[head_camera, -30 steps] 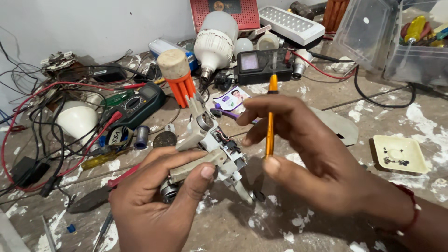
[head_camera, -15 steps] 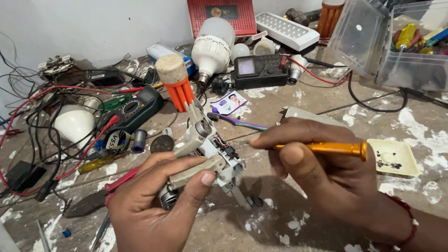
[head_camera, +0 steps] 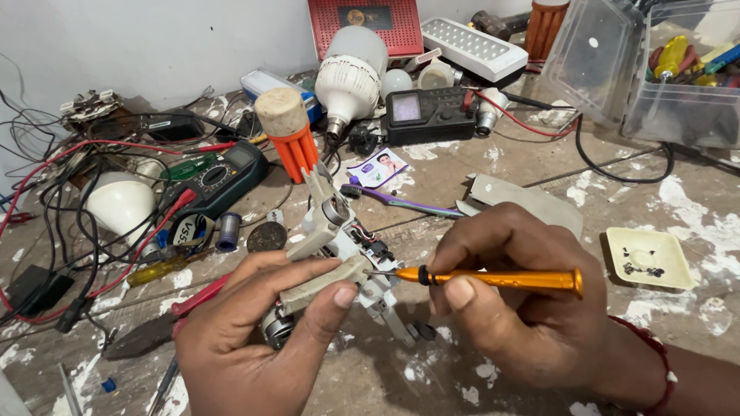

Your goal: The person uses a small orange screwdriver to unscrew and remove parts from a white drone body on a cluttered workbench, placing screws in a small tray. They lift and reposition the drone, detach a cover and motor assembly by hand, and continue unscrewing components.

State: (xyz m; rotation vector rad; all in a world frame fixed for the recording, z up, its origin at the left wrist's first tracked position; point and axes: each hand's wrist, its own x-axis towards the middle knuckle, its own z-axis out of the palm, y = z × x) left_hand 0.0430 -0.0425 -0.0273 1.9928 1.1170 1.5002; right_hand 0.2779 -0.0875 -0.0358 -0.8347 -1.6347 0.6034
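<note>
Fingers of the left hand [head_camera: 254, 339] grip the gadget [head_camera: 339, 254]; the right hand [head_camera: 524, 308] holds the screwdriver [head_camera: 493, 278], its tip at the gadget's 3 o'clock side. It looks half open, screws in the tray [head_camera: 649, 258].

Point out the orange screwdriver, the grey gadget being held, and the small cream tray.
orange screwdriver [head_camera: 501, 279]: head view, middle of its handle.
grey gadget [head_camera: 327, 281]: head view, pale arm under the left thumb.
small cream tray [head_camera: 678, 266]: head view, bare right rim.
</note>
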